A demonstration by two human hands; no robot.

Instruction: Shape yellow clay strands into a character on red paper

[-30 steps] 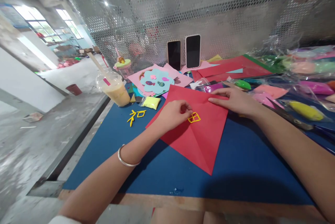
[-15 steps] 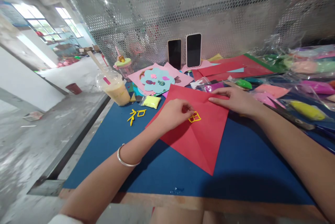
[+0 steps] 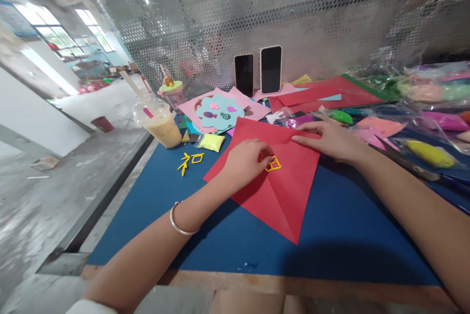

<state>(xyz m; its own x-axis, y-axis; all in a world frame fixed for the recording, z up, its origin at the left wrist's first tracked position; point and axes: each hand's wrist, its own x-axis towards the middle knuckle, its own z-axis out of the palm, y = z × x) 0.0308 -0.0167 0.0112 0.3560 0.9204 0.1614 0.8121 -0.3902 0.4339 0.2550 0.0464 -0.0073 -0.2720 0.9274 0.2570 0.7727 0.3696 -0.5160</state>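
Observation:
A red sheet of paper (image 3: pixel 282 201) with fold creases lies at an angle on the blue tabletop. On it sits a small yellow window-shaped figure (image 3: pixel 273 163) made of thin strips that look like modelling clay. My left hand (image 3: pixel 247 159) bends over its upper left part, thumb and finger closed in a pinch; whatever is between the fingertips is hidden. My right hand (image 3: pixel 326 140) rests with outstretched fingers on the paper's upper right corner. More yellow clay strips (image 3: pixel 184 163) lie on the table left of the sheet, beside a small yellow four-sided outline (image 3: pixel 197 158).
Left stands a plastic cup of drink (image 3: pixel 163 128), near a packet of yellow clay (image 3: pixel 211 142). Behind are paper cutouts (image 3: pixel 222 113) and two phones (image 3: pixel 270 70) leaning on the perforated metal panel. Scissors (image 3: pixel 422 172) and bagged coloured clay (image 3: pixel 429 152) lie at right.
Both hands stay in nearly the same place. My left fingertips have shifted very slightly over the yellow figure, and the camera view has moved a little.

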